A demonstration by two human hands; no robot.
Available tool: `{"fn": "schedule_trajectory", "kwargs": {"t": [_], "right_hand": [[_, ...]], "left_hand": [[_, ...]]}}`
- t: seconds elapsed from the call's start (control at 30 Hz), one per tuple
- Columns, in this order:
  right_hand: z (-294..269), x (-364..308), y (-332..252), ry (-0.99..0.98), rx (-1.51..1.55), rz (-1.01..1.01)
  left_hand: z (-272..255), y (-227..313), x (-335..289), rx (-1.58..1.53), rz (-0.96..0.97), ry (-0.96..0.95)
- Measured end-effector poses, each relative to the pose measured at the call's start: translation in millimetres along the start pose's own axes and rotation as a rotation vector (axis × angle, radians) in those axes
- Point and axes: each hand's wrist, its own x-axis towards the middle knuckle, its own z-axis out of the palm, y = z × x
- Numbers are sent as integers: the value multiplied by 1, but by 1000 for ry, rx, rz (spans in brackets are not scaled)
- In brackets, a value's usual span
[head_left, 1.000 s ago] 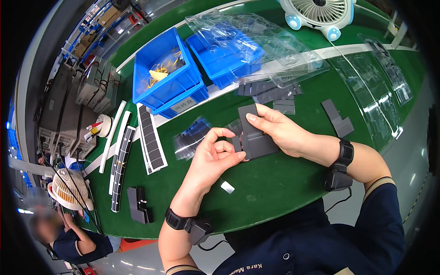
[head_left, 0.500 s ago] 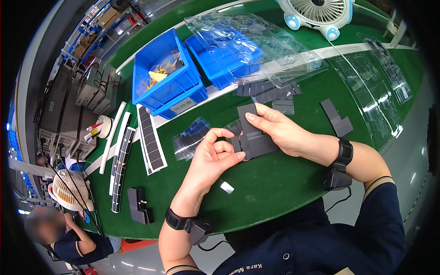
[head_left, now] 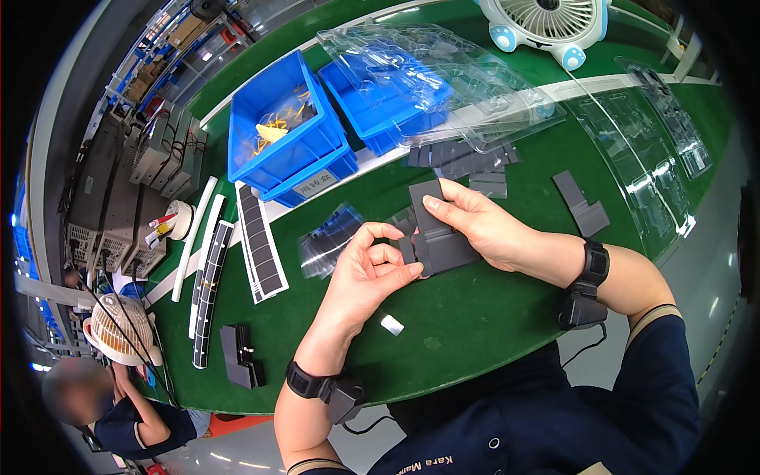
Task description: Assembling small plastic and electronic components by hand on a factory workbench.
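A flat matte-black L-shaped block (head_left: 447, 252), like a battery pack, is held up over the green table between both hands. My right hand (head_left: 475, 218) is closed on its upper arm, thumb on the face and fingers behind. At its left end my left hand (head_left: 372, 269) pinches a narrow black strip (head_left: 407, 249), thumb below and index finger above. A little red shows around the strip, too small to make out. Below my left hand lies a small white piece (head_left: 392, 324). A similar black block (head_left: 580, 204) rests on the table to the right.
Stacked black blocks (head_left: 240, 355) lie at the left. Black-squared sheets (head_left: 261, 245) and dark film pieces (head_left: 331, 241) are on the table. Behind stand blue bins (head_left: 277, 170), one under clear plastic trays (head_left: 483, 87). A white fan (head_left: 546, 24) stands at the back; another person (head_left: 138, 412) sits far left.
Hardly anything differs: the black block and both hands have shifted very slightly to the left, with the same grip.
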Motion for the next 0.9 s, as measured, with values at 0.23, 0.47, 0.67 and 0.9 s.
{"fn": "schedule_trajectory", "kwargs": {"t": [0.23,0.47,0.67,0.9], "right_hand": [[1,-1,-1,6,8,9],[2,-1,-1,11,-19,9],[2,-3,1,-1,-28,-26],[-4,-4,1,-159,-263,-130]], "left_hand": [[1,0,0,1,4,-1],[1,-3,0,-10,22,-17],[6,-2,1,18,-5,-1],[-1,-13,4,-36,36,-32]]}}
